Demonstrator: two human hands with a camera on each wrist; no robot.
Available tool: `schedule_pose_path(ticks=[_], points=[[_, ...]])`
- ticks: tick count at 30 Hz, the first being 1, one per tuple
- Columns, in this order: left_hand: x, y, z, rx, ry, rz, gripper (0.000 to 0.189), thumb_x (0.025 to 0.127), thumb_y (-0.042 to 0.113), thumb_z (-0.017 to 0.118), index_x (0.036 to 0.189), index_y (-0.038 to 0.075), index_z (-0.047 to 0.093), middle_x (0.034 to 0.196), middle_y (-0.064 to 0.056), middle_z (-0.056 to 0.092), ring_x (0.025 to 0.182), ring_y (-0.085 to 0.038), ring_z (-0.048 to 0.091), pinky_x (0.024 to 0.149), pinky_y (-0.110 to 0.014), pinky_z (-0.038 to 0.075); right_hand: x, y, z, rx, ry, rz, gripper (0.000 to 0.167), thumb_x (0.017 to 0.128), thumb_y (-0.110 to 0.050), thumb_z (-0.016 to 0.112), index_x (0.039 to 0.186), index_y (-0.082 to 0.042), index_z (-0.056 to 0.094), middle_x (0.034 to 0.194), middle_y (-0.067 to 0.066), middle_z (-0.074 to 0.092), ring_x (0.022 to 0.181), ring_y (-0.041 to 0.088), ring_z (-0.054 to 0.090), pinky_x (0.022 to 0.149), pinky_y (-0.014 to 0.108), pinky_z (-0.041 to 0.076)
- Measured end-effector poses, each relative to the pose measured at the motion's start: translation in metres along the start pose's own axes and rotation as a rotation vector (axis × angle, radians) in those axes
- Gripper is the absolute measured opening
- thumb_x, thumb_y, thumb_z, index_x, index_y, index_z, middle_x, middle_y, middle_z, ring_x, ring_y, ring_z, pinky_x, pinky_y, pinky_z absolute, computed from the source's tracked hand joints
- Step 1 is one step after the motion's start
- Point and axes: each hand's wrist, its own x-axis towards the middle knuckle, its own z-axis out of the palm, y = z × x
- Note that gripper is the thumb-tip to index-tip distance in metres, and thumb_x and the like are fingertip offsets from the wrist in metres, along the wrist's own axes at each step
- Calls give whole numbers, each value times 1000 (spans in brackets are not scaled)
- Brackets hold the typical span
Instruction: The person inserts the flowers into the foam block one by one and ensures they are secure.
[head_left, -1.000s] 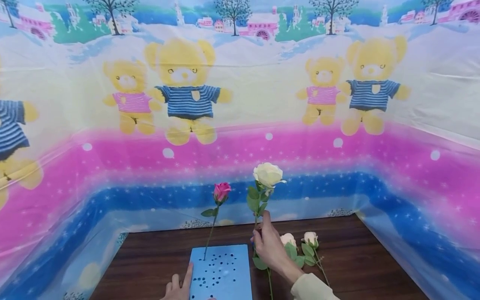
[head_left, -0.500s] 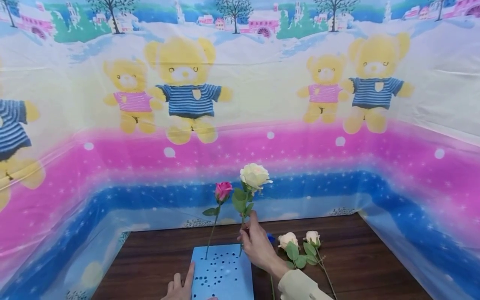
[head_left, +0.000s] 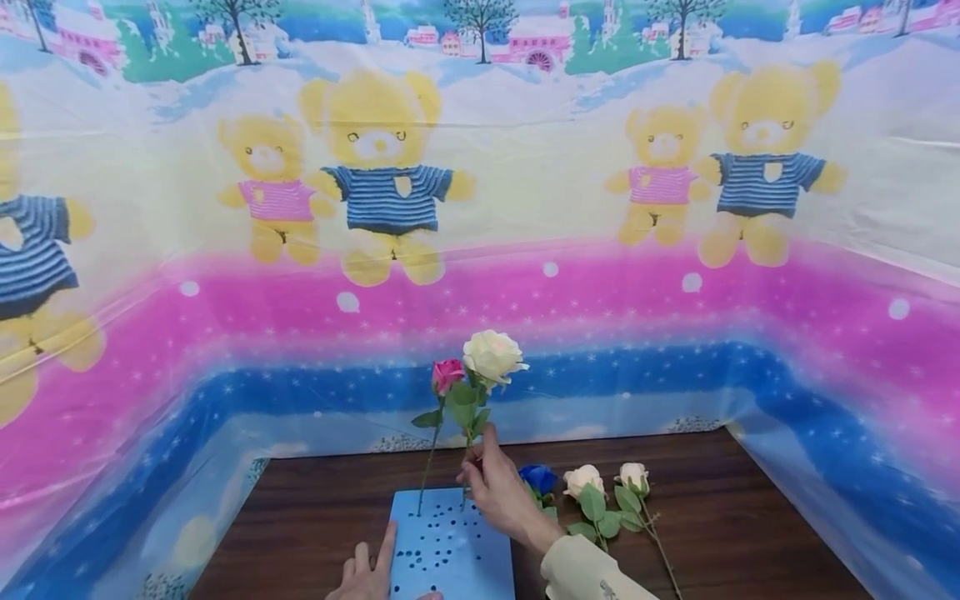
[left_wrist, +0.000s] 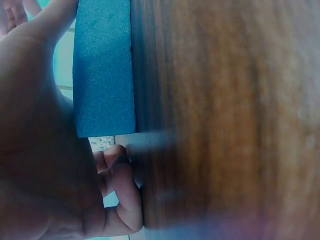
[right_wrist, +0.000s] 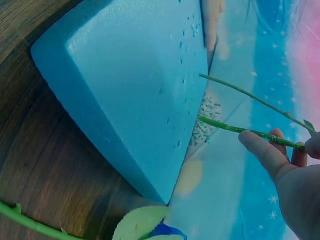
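The right hand (head_left: 498, 492) has a narrow grip, fingertips pinching the white rose (head_left: 492, 357) by its green stem (right_wrist: 225, 126). Bloom and leaves rise above the grip; the stem's cut end points down at the far part of the blue foam block (head_left: 480, 575), though whether it touches cannot be told. The left hand (head_left: 363, 575) rests against the block's left edge, one finger straight, others bent on the tabletop (head_left: 315, 517).

A second ago the white rose stood right of the block; now it is over it, its bloom just beside the pink rose (head_left: 447, 377), and the blue rose (head_left: 538, 478) has come into sight.

The block is flat, grainy-sided and pocked with small dark holes. Ruffled white petals contrast with the tight pink bud, which stands slightly tilted in the block. Dark wood grain streaks the tabletop, where two cream roses (head_left: 584, 481) lie.
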Motion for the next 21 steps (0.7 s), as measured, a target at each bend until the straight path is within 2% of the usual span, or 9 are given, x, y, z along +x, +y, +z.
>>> schedule_pose_path(ticks=[6, 10, 15, 21], points=[[-5, 4, -5, -1, -6, -5, 142, 69, 103, 69, 176, 16, 34, 112, -21, 42, 94, -37, 48, 65, -54, 45, 4, 0, 10, 44, -37, 15, 25, 121, -12, 49, 143, -13, 39, 117, 6, 65, 111, 27, 77, 84, 25, 62], [-7, 5, -8, -5, -21, -6, 140, 71, 102, 69, 176, 16, 34, 115, -23, 44, 97, -39, 51, 68, -57, 47, 6, 4, 14, 95, -59, 30, 23, 121, -12, 48, 142, -12, 39, 117, 2, 63, 112, 25, 76, 87, 31, 64], [-9, 4, -8, 6, -18, 1, 138, 74, 101, 69, 175, 15, 33, 119, -26, 44, 102, -44, 53, 69, -60, 49, 7, 6, 18, 118, -63, 29, 21, 121, -12, 47, 140, -14, 39, 118, 6, 63, 113, 26, 76, 91, 40, 65], [-10, 6, -8, 13, -20, -8, 138, 73, 101, 69, 176, 16, 33, 119, -24, 45, 98, -40, 52, 69, -58, 49, 9, 6, 24, 140, -58, 31, 21, 121, -10, 46, 141, -11, 39, 119, 13, 63, 115, 30, 75, 94, 49, 64]])
